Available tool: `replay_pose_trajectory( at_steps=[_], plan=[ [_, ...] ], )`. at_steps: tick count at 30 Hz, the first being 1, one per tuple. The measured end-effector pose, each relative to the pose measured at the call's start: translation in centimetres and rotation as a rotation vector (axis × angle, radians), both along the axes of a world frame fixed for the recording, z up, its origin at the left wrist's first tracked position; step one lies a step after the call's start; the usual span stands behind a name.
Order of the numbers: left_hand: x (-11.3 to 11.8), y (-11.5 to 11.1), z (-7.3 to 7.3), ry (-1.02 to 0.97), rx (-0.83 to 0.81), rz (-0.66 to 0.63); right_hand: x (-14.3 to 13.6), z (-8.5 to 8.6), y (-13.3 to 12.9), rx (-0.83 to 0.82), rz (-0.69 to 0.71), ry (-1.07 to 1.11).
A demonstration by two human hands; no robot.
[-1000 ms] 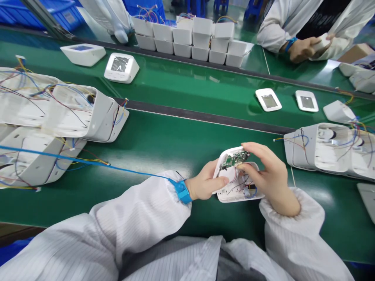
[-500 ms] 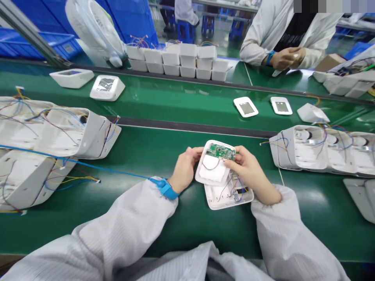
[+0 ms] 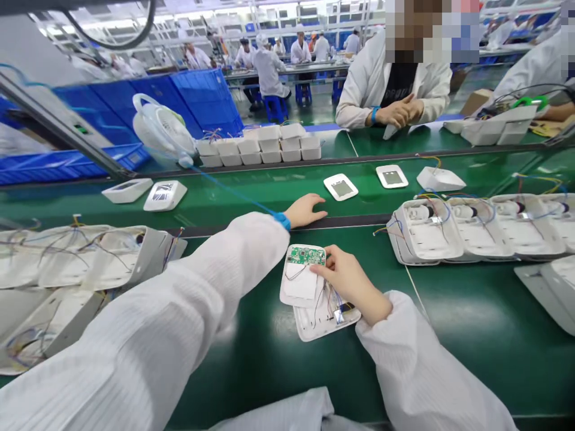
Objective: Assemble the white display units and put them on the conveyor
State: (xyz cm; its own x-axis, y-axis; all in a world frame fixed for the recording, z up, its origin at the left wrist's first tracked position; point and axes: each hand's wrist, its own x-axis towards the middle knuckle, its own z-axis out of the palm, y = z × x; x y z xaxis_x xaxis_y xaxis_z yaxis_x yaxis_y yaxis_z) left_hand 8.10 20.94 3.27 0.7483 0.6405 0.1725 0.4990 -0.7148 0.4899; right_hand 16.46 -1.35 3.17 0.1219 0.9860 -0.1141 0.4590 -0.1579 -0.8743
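My right hand point(image 3: 348, 275) pinches the right edge of a white panel point(image 3: 300, 281) that carries a green circuit board point(image 3: 306, 255) along its top. Under it, overlapping, lies a white housing point(image 3: 314, 323) with wires and small parts inside. My left hand point(image 3: 306, 211), with a blue wrist strap point(image 3: 283, 220), is stretched out over the dark rail with fingers apart and nothing in it. Just beyond its fingertips is a white cover with a grey window point(image 3: 341, 187). A second such cover point(image 3: 392, 176) lies farther right.
White wired housings stand in rows at the left point(image 3: 90, 254) and right point(image 3: 426, 230). Small white boxes point(image 3: 269, 143) are stacked at the back, beside a white fan point(image 3: 164, 129). Across the bench sits a person with clasped hands point(image 3: 399, 112).
My left hand has let go of the panel and moved forward over the rail, its fingers opening. My right hand still holds the panel. The view has tilted up.
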Motion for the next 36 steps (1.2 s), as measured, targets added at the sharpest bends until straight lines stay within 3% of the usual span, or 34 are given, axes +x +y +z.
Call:
replay_pose_trajectory(
  at_steps=[3, 5, 8, 11, 15, 19, 22, 25, 28, 30, 32, 34, 36],
  plan=[
    [5.1, 1.9, 0.3, 0.162, 0.060, -0.034, 0.0, -0.3, 0.1, 0.028, 0.001, -0.012],
    [7.3, 2.5, -0.2, 0.245, 0.093, 0.000, -0.1, -0.4, 0.1, 0.039, 0.003, -0.014],
    [8.4, 3.1, -1.1, 0.330, 0.129, 0.074, -0.2, -0.4, 0.1, 0.039, -0.006, -0.016],
    [7.6, 3.6, -1.3, 0.371, 0.152, 0.097, -0.2, -0.2, 0.1, 0.048, -0.001, -0.032],
    [4.6, 3.6, 0.2, 0.368, 0.173, 0.081, -0.1, -0.2, 0.0, 0.072, 0.019, -0.031],
    [-2.1, 0.7, 1.3, 0.240, 0.251, 0.166, -0.1, -0.5, -0.1, 0.068, 0.022, -0.004],
    [-10.0, -3.7, 0.4, 0.103, 0.320, 0.283, -0.1, -0.5, 0.0, 0.047, 0.026, 0.026],
    [-18.3, -8.4, -1.8, 0.017, 0.325, 0.396, 0.0, -0.2, 0.0, 0.002, 0.042, 0.083],
    [-23.6, -12.2, -3.2, 0.013, 0.196, 0.345, 0.1, 0.6, -0.3, -0.005, 0.087, 0.216],
    [-24.4, -13.9, -3.2, 0.004, 0.147, 0.344, 0.1, 1.5, -0.9, 0.026, 0.152, 0.306],
    [-23.2, -15.0, -2.4, -0.134, 0.139, 0.379, -0.1, 2.4, -1.7, 0.130, 0.207, 0.293],
    [-20.7, -15.8, -1.1, -0.315, 0.032, 0.350, -0.4, 3.2, -2.5, 0.362, 0.252, 0.171],
    [-18.0, -16.4, 0.3, -0.430, -0.177, 0.271, -0.9, 3.5, -3.1, 0.675, 0.313, -0.029]
  ],
)
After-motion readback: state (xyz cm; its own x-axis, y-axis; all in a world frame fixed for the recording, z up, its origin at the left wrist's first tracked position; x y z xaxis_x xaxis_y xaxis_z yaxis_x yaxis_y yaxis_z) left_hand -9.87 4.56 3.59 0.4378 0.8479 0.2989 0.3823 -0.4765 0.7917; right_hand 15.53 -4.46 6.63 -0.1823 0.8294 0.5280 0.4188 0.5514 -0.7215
